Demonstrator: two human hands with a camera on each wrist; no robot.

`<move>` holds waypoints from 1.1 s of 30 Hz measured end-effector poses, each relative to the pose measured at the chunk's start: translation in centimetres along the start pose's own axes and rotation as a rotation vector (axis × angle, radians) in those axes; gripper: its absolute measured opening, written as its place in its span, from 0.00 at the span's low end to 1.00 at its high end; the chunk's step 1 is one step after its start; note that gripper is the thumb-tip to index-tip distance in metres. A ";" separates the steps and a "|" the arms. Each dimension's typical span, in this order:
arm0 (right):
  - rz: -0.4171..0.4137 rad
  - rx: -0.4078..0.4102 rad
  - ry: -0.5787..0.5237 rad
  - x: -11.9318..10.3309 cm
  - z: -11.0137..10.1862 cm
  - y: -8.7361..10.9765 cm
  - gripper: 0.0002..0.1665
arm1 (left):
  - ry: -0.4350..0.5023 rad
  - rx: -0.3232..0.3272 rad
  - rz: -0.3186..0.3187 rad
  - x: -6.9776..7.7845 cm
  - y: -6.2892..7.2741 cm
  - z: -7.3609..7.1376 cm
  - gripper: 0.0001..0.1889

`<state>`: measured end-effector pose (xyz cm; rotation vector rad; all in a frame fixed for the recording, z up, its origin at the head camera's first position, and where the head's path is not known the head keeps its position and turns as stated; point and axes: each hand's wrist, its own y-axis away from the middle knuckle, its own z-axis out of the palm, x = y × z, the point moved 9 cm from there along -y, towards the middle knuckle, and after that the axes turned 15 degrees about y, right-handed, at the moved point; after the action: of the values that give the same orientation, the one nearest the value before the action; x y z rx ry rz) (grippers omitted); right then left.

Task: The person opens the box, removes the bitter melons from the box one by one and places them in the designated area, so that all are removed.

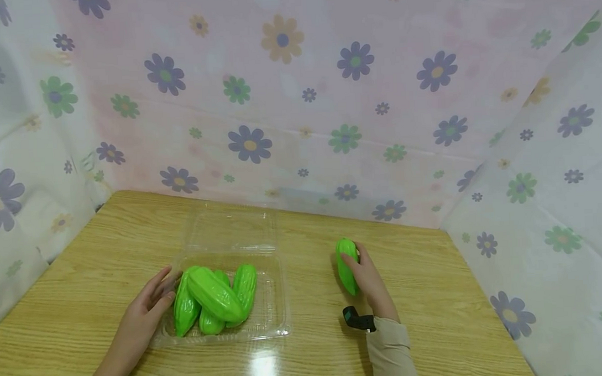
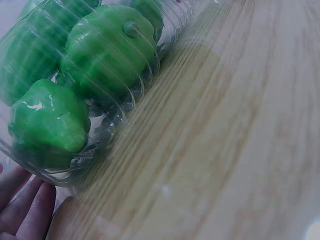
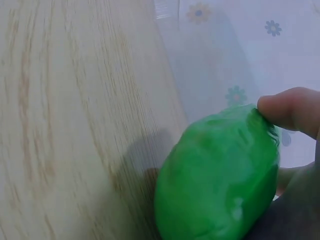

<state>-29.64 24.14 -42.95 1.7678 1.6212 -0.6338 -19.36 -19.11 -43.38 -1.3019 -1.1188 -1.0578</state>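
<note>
On the left of the table stands a clear plastic clamshell box (image 1: 276, 299) with several bright green, ridged bitter melons (image 1: 215, 295) piled inside. My left hand (image 1: 138, 318) is at the box's left side, fingers loosely extended along the wall. The left wrist view shows the fingers (image 2: 34, 210) right at a corner of the box (image 2: 62, 181). Over to the right, my right hand (image 1: 371, 279) holds another bitter melon (image 1: 344, 266) between thumb and fingers. Up close in the right wrist view, this bitter melon (image 3: 215, 175) has a glossy skin and a fingertip against its end.
The box's transparent lid (image 1: 233, 229) lies folded back, away from me. A flower-printed cloth (image 1: 298, 99) hangs behind the wooden table (image 1: 315, 320) and along both sides. Each wrist wears a black camera mount, the right one (image 1: 357, 320) showing beside the sleeve.
</note>
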 end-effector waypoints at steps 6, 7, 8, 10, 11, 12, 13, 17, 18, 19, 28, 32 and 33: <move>0.006 -0.009 -0.003 0.2 0.0 -0.1 0.39 | 0.011 -0.005 -0.003 0.1 0.1 0.1 0.28; 0.009 -0.010 -0.002 0.2 0.0 -0.1 0.39 | 0.011 -0.009 0.002 0.2 0.0 0.2 0.28; 0.010 -0.009 0.000 0.3 0.0 -0.1 0.39 | 0.011 -0.009 0.001 0.1 0.0 0.2 0.28; 0.012 -0.007 0.005 0.3 0.0 -0.1 0.39 | 0.009 -0.009 0.001 0.1 0.0 0.1 0.28; 0.015 -0.006 0.004 0.3 0.0 -0.1 0.38 | 0.005 -0.008 -0.003 0.1 0.0 0.1 0.28; 0.017 -0.003 0.001 0.3 0.0 -0.1 0.38 | 0.000 -0.007 -0.007 0.0 0.0 0.1 0.28; 0.020 -0.001 -0.001 0.4 -0.1 -0.1 0.38 | -0.003 -0.005 -0.013 -0.1 0.0 0.0 0.28; 0.040 0.018 -0.014 0.6 -0.3 -0.1 0.37 | -0.001 -0.008 -0.034 -0.3 -0.1 0.0 0.28; 0.040 0.022 -0.014 0.6 -0.3 -0.1 0.38 | -0.001 -0.010 -0.038 -0.3 -0.1 0.0 0.29; 0.044 0.026 -0.015 0.7 -0.4 -0.1 0.38 | 0.003 -0.012 -0.039 -0.3 -0.1 0.0 0.29; 0.064 0.018 -0.009 1.0 -0.8 0.0 0.38 | 0.020 -0.023 -0.029 0.0 0.0 0.2 0.28; 0.066 0.008 0.004 1.2 -0.7 0.0 0.39 | 0.020 -0.024 -0.032 -0.2 0.0 0.0 0.29; 0.065 0.006 0.008 1.2 -0.7 0.0 0.39 | 0.020 -0.025 -0.030 -0.3 0.0 0.0 0.29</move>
<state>-29.54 25.49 -43.37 1.8222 1.5614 -0.6029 -19.45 -19.12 -43.68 -1.2949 -1.1158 -1.1077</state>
